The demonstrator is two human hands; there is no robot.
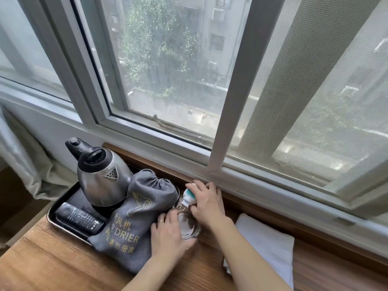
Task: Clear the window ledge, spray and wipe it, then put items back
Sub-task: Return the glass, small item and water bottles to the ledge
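On the wooden ledge (63, 265) below the window, my left hand (169, 234) grips the near rim of a clear glass dish (189, 226). My right hand (206, 201) holds a small white plug-in device with a teal band (188, 197), tilted over the dish, its metal prongs pointing down to the left. To the left stands a dark metal tray (60, 224) carrying a steel kettle (100, 181), a black remote (78, 220) and a grey hair-drier bag (138, 217). A folded white cloth (266, 244) lies on the ledge to the right, partly under my right forearm.
The window frame (231, 179) and its sliding mesh screen (315, 101) run right behind the ledge. A pale curtain (23, 164) hangs at the far left beside the tray. Bare wood shows in front of the tray.
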